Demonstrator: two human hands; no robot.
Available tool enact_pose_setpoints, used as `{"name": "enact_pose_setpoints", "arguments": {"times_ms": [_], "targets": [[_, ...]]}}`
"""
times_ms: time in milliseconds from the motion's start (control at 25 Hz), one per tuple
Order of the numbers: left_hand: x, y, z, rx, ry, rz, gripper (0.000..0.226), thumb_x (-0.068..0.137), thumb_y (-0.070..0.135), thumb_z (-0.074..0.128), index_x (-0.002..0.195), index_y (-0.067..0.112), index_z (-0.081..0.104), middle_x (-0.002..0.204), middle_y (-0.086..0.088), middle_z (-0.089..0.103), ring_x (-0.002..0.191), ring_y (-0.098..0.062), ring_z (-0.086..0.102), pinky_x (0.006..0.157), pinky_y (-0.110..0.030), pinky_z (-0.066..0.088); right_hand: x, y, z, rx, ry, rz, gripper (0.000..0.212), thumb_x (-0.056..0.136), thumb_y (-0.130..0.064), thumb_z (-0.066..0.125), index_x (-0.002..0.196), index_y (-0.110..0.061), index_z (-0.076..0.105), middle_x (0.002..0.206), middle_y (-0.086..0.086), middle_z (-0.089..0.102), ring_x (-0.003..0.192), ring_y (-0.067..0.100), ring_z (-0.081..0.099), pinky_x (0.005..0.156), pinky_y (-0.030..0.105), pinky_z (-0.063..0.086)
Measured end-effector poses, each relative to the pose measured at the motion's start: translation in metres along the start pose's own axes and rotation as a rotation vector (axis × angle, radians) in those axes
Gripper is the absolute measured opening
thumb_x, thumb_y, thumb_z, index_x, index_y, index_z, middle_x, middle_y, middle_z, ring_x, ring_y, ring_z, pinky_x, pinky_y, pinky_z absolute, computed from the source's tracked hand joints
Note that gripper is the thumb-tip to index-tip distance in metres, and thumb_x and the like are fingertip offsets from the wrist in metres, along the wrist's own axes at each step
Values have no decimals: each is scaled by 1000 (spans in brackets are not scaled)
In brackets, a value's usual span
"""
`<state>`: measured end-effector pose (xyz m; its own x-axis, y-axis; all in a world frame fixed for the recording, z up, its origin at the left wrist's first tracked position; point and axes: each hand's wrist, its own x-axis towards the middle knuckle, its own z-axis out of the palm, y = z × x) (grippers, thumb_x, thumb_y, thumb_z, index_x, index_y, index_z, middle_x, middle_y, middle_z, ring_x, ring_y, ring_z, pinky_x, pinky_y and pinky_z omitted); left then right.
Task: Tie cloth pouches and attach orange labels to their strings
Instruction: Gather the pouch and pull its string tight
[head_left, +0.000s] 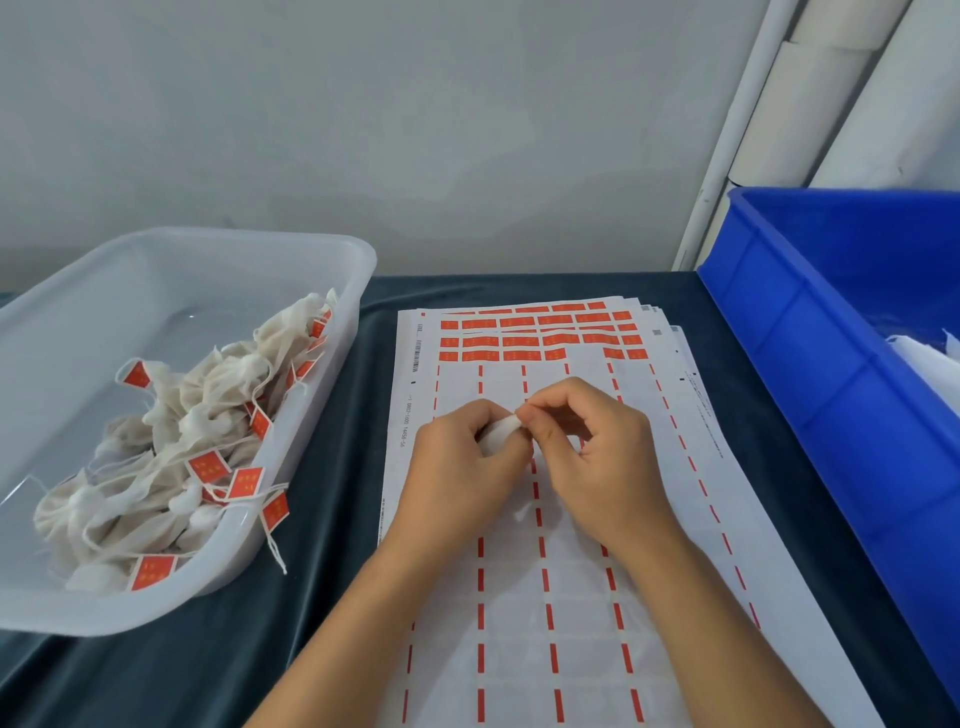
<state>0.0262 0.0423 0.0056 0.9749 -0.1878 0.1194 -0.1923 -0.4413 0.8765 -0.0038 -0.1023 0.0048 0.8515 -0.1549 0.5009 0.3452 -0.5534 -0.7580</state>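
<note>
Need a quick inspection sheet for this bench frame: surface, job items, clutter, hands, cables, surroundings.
Surface: table under dark cloth.
Job's things: label sheets, mostly peeled, orange labels left at the far end; clear tub holding tied, labelled pouches; one white pouch in hand.
Clutter: blue crate at right, white material inside.
Grippers: left hand grips the pouch; right hand pinches its top.
Cables: nothing seen.
Surroundings: grey wall; white tubes at the corner.

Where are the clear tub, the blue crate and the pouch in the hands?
clear tub (332, 249): head view, on its far right rim.
blue crate (810, 364): head view, on its outer left wall.
pouch (500, 432): head view, on the white cloth showing between the hands.
</note>
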Motion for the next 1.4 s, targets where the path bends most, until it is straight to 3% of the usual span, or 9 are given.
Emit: {"name": "enact_pose_setpoints", "arguments": {"times_ms": [200,520,800,1000,1280,1400], "targets": [[-5,2,4,47,41,57,15,100,26,64,87,33,62,76,13,66,86,2,61,67,-6,46,-1,0,-4,-6,-2,25,8,95,-19,70,97,-27,72,90,-20,70,91,-1,67,78,7,51],[-8,1,7,138,34,119,18,102,27,61,89,38,54,78,19,63,93,7,57,73,-3,43,1,2,-5,60,-16,151,10,100,-19,62,95,-25,68,83,-17,69,84,5,68,72,11,53],[-9,5,6,-23,73,128,11,101,31,68,92,37,66,84,20,69,89,0,64,70,-7,48,5,6,-8,294,-78,324,9,100,-20,65,96,-23,72,81,-9,74,71,14,71,63,21,57],[-8,8,4,-186,129,24,7,99,35,70,94,34,75,88,23,73,91,0,68,70,-6,49,2,5,-5,182,-97,278,7,99,-26,67,96,-29,72,82,-16,71,78,9,69,63,19,57],[-5,6,1,-289,59,-64,18,99,44,68,92,32,79,88,20,77,92,4,69,69,-1,46,2,8,-5,-45,-108,106,8,96,-20,69,98,-25,75,93,-18,71,93,-1,64,79,6,49],[-4,4,1,-300,55,-106,22,100,46,65,89,32,78,88,18,76,90,3,69,64,-6,50,1,9,-5,-75,-108,59,7,95,-21,71,98,-25,75,94,-19,69,93,-2,63,78,5,48]]}}
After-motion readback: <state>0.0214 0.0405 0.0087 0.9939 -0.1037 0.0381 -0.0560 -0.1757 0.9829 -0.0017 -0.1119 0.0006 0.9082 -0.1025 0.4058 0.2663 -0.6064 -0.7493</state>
